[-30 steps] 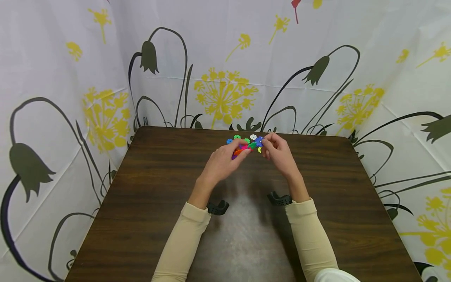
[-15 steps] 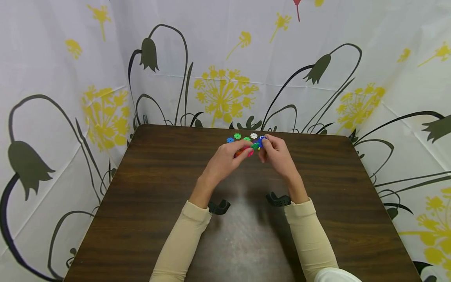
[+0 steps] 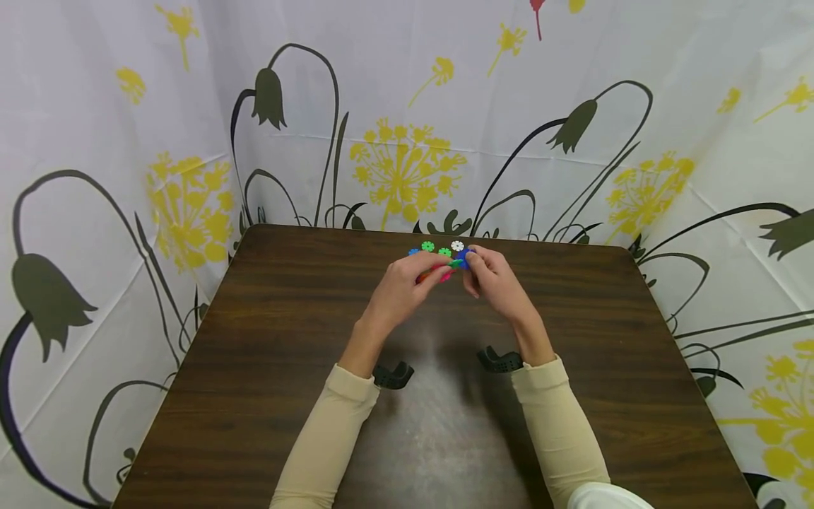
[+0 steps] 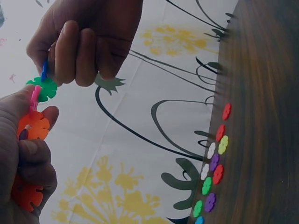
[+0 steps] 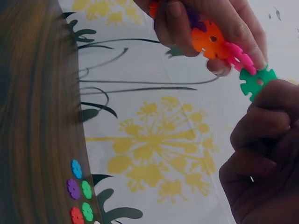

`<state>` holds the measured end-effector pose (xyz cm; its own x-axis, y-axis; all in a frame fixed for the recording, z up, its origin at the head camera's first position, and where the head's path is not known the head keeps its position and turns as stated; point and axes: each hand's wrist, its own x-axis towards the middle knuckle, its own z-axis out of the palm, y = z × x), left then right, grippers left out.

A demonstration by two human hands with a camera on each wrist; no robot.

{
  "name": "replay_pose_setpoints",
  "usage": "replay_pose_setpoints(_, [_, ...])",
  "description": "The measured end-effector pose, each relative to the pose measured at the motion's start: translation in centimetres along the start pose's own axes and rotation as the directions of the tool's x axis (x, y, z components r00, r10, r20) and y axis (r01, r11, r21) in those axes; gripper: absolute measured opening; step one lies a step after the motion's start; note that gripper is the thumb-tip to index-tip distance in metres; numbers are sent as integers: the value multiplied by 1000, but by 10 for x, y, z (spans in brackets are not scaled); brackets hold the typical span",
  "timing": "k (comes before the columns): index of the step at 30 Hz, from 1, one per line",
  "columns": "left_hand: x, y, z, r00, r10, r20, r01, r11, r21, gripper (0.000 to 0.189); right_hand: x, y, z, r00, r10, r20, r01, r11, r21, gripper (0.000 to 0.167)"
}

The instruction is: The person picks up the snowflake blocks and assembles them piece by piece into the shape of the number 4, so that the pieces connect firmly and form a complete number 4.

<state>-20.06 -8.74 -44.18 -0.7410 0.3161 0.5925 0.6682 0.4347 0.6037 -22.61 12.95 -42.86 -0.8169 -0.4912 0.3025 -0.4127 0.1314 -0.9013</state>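
A chain of flower-shaped interlocking discs is held in the left hand point(image 3: 400, 290), over the far part of the table. Its orange disc point(image 5: 210, 42), purple disc point(image 5: 195, 18) and pink disc point(image 5: 239, 58) lie along the curled fingers, partly covered by them. At the chain's end, a green disc point(image 4: 46, 89) sticks out past the left thumb and index finger. The right hand point(image 3: 502, 286) pinches a blue disc point(image 4: 44, 70) between thumb and index finger. That blue disc stands edge-on at the green disc's rim in the left wrist view.
Several loose discs lie near the table's far edge, among them a white disc point(image 3: 458, 246), a green disc point(image 3: 428, 246) and a yellow disc point(image 4: 223, 144). A flower-print curtain point(image 3: 407, 92) hangs behind the brown table point(image 3: 267, 339). Black mounts point(image 3: 394, 375) sit on both wrists.
The right hand has shifted slightly left, bringing the blue disc closer to the left hand. The green disc has turned and now looks thinner in the head view. The left hand keeps its grip.
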Motion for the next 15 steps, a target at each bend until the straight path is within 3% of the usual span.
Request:
replay_pose_setpoints(10, [-2,-2,-3,1000,13,4,-13,999,-35,18,3,4,2,999,-36,34,35,999,32,42])
replay_pose_setpoints(15, [-6,-7,-1,996,-86,14,88,985,-150,20,4,7,7,1000,-6,6,6,997,78,48])
